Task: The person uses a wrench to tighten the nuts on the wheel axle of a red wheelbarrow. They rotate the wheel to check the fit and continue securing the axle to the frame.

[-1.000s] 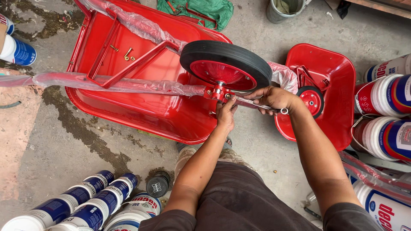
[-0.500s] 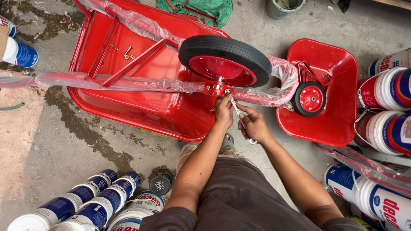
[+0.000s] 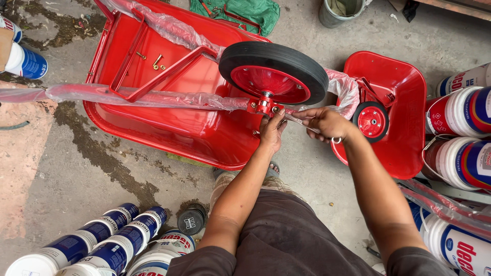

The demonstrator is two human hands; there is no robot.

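Tightening the axle fastening of the black rubber wheel with a red steel hub (image 3: 273,76) looks to be the step in hand: the wheel sits between the plastic-wrapped red tubular handles (image 3: 128,96) of the upturned red steel wheelbarrow tray (image 3: 194,128), which lies on the stained concrete floor (image 3: 76,174) toward its far left part. The left hand (image 3: 271,132) reaches up to the red axle bracket (image 3: 262,106) just under the hub, its fingers (image 3: 279,116) pinched closed around the bolt or nut there; exactly which part they grip is hidden by the fingertips. The right hand (image 3: 327,123) is closed in a fist around a slim silver metal spanner (image 3: 299,120), whose working end points in toward the bracket and whose ring end pokes out below the wrist. My judgement is that the next move calls for holding the fastener steady with the left hand while swinging the spanner in a short arc, since the tyre and handle leave little room.

Both forearms stretch forward from the body, elbows bent, the left nearly straight up the view, the right angled in from the right side. A second, smaller red tray with a small red wheel (image 3: 372,121) lies just to the right, and white and blue plastic tubs (image 3: 460,112) are stacked along the floor's right edge.
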